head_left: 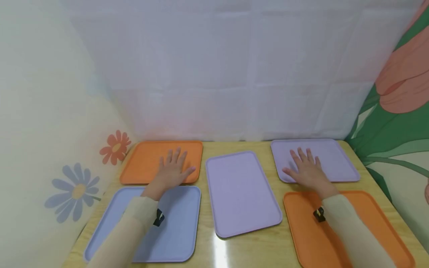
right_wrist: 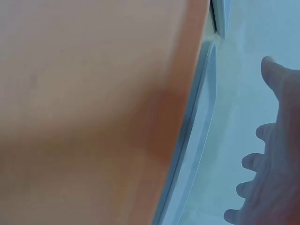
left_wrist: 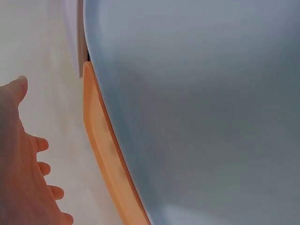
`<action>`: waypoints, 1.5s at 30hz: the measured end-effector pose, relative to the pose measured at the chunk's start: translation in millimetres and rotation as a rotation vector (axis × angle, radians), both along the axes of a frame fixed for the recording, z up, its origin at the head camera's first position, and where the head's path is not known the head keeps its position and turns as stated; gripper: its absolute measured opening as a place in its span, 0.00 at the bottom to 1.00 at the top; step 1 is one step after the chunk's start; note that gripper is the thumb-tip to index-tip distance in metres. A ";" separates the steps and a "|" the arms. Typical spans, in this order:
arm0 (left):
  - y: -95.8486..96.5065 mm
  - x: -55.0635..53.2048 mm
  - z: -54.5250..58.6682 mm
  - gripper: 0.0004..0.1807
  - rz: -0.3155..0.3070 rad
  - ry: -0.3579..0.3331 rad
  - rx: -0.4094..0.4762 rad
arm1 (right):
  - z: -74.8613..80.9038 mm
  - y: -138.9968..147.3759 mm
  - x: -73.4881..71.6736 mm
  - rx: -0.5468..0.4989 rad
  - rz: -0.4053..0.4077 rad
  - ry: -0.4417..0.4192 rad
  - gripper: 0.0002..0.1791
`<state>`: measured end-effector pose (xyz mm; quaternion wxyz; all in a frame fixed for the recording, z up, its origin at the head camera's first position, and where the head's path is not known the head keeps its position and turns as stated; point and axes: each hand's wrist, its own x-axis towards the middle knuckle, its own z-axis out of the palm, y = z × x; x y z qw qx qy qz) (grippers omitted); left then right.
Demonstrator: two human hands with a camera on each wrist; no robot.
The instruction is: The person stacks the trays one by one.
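My left hand (head_left: 171, 173) is spread palm down, overlapping the front of the back-left orange tray (head_left: 144, 160) in the head view. Its forearm passes over a blue tray (head_left: 177, 234). On the other side my right hand (head_left: 307, 172), fingers also spread, overlaps the back-right lavender tray (head_left: 330, 158), with its forearm above the front-right orange tray (head_left: 362, 212). Both hands hold nothing. In the left wrist view the left hand (left_wrist: 23, 164) appears raised past the blue tray's edge; the right wrist view shows the right hand (right_wrist: 276, 150) likewise beyond the orange tray.
A second lavender tray (head_left: 242, 197) lies slightly turned in the middle of the wooden table (head_left: 204, 247). White cloth (head_left: 218, 74) hangs behind the table. Flower-patterned cloth (head_left: 402, 137) borders the right side, and a flower-printed panel (head_left: 40, 149) the left.
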<state>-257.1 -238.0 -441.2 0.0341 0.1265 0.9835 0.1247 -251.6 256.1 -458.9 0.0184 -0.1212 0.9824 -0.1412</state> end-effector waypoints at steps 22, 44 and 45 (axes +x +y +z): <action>54.8 11.7 -5.2 0.40 0.046 -0.102 0.191 | -3.9 -55.3 -7.8 -0.182 0.122 0.007 0.38; 87.1 43.8 -4.9 0.31 0.082 -0.275 0.191 | -12.1 -92.9 -47.2 -0.144 0.214 -0.096 0.32; 87.9 44.9 -5.5 0.28 0.072 -0.273 0.184 | -12.3 -93.3 -48.7 -0.143 0.210 -0.102 0.32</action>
